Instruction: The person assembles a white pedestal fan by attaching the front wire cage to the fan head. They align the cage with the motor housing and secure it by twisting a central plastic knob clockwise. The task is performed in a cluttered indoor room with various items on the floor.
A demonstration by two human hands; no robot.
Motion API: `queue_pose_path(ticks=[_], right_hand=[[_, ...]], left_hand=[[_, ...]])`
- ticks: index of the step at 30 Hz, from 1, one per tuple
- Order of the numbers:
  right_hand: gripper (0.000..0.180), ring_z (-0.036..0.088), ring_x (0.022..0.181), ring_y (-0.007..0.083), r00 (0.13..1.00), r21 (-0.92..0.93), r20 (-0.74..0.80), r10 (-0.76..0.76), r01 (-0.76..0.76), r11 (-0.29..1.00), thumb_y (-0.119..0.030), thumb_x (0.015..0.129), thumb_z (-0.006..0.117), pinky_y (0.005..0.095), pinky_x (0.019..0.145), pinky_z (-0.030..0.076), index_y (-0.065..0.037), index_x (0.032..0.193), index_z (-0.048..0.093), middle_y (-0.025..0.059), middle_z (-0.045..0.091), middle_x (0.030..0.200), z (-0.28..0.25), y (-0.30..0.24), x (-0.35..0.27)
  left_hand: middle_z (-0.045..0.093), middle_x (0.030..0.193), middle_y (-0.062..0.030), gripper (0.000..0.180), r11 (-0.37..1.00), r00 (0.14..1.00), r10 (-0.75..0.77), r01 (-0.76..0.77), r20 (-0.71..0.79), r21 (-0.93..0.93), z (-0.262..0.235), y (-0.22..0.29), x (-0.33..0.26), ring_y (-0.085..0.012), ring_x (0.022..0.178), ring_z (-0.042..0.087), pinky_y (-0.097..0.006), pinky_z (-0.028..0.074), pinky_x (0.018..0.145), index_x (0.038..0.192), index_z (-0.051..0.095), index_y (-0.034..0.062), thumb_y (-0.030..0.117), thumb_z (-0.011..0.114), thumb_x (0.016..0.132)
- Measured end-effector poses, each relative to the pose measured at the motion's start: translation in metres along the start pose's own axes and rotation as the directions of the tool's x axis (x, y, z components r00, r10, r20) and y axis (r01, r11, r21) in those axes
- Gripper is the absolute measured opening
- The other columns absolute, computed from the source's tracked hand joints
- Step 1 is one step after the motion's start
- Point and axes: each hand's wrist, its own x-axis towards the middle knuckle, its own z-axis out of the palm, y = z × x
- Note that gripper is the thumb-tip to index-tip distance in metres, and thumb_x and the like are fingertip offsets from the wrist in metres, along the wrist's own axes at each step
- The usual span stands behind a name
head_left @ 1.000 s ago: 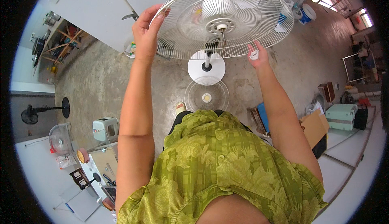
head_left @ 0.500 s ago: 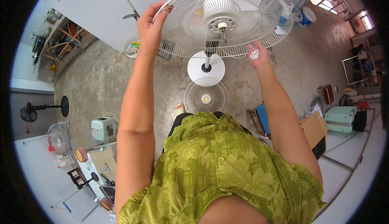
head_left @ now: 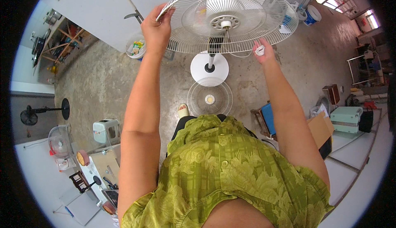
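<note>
A round white wire fan guard point(head_left: 187, 25) sits tilted at the top of a pedestal fan, a metal shaft point(head_left: 228, 33) sticking out through its centre. With fingers and thumb, my left hand point(head_left: 156, 32) grips the guard's left rim. My right hand point(head_left: 267, 54) is at the lower right rim, holding a small white ring-shaped piece point(head_left: 260, 50) against its fingers; whether its fingertips touch the wires I cannot tell. Below the guard stands the fan's round white base point(head_left: 199, 68). Nearer my feet, a second wire guard point(head_left: 220, 101) with a pale centre lies on the floor.
A white bucket point(head_left: 133, 51) with packets stands by the wall at left. At right are a blue-topped stool point(head_left: 268, 118), an opened cardboard box point(head_left: 321, 131) and a pale green case point(head_left: 345, 118). A black fan point(head_left: 29, 114) and a table point(head_left: 97, 162) of items stand at left.
The guard's near edge has lifted slightly and its left side has shifted a little. My left hand moved with the rim; my right hand turned slightly, showing more of the white ring-shaped piece.
</note>
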Motion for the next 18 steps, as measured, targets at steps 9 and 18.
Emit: queue_pose_path(ticks=[9, 18], right_hand=[[0.025, 0.058, 0.071, 0.0246, 0.999, -0.011, 0.0, 0.047, -0.047, 0.999, -0.01, 0.081, 0.06, 0.0361, 0.065, 0.053, 0.001, 0.101, 0.051, 0.0141, 0.056, 0.089, -0.034, 0.026, -0.02], [0.014, 0.059, 0.07, 0.0233, 0.933, -0.076, 0.088, 0.348, -0.342, 0.937, -0.012, 0.084, 0.058, 0.0328, 0.061, 0.051, 0.001, 0.088, 0.056, 0.0115, 0.058, 0.077, -0.082, 0.073, -0.089]], left_hand=[[0.066, 0.074, -0.0032, 0.014, 0.999, 0.994, 0.032, -0.032, -0.104, 0.006, 0.012, -0.004, -0.001, -0.0073, 0.068, 0.058, -0.021, 0.046, 0.065, 0.092, 0.067, 0.0063, 0.009, 0.069, 0.078], [0.065, 0.076, 0.0006, 0.015, 0.977, 0.988, -0.151, 0.143, -0.043, -0.157, 0.009, 0.003, 0.005, -0.0054, 0.068, 0.054, -0.02, 0.044, 0.065, 0.092, 0.068, 0.002, 0.008, 0.07, 0.078]])
